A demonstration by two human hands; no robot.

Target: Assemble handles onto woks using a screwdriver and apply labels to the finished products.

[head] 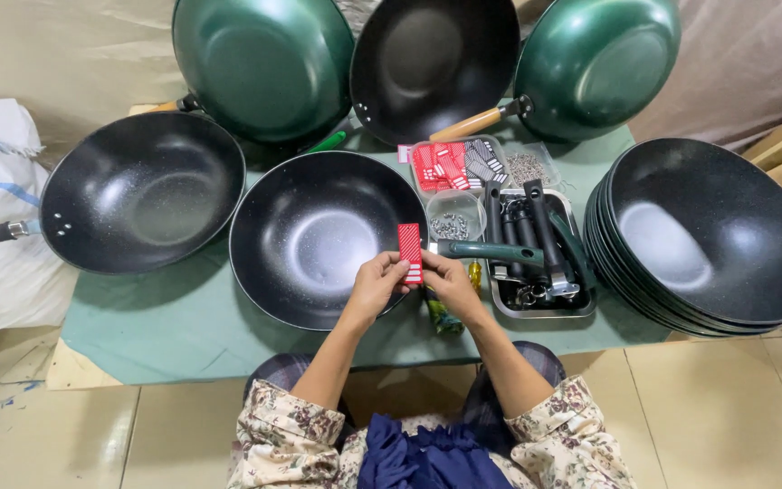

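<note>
Both hands pinch one small red rectangular label with white stripes [410, 254] above the near rim of a black non-stick wok [319, 237].

The left hand [376, 287] and right hand [448, 282] meet at the label, fingertips closed on its lower end, near the front edge of the green-covered table [183, 317]. At the right edge stands a stack of black woks [708, 240]; between lies a steel tray of dark handles [536, 254].

Head camera — looking straight down; close
</note>
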